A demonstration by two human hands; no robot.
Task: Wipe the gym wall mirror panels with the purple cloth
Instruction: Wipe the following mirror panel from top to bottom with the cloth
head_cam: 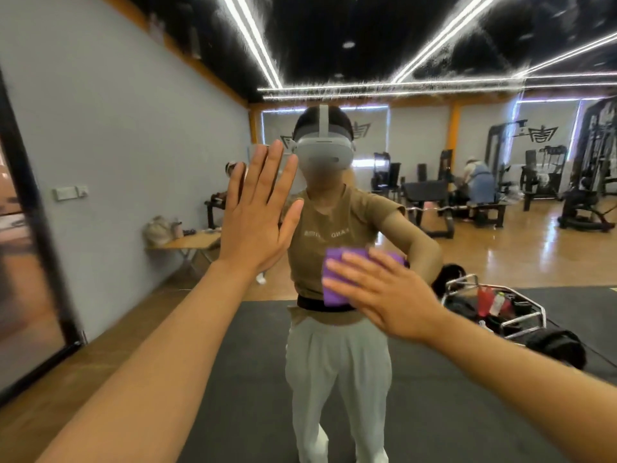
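Fingers, left hand (257, 208): straight and spread, released, palm flat against the mirror (467, 228) at head height of the reflection, holding nothing.
Fingers, right hand (384, 289): straight and close together, pressing the purple cloth (337, 279) flat onto the glass; not curled round it.
Purple cloth: folded into a pad, under the right hand's fingertips, lower than and to the right of the left hand; its left and top edges stick out past the fingers.
Mirror: fills most of the view; a dark frame edge (36, 212) runs down its left side.
Reflection: the person in a tan shirt and pale trousers, wearing a grey headset (322, 155), standing on a dark floor mat (253, 362).
Reflected room: weight machines (541, 175) along the far wall, a small folding bench (187, 243) with bags by the grey wall, a metal bar frame (494, 312) on the floor to the right, light strips on the black ceiling.
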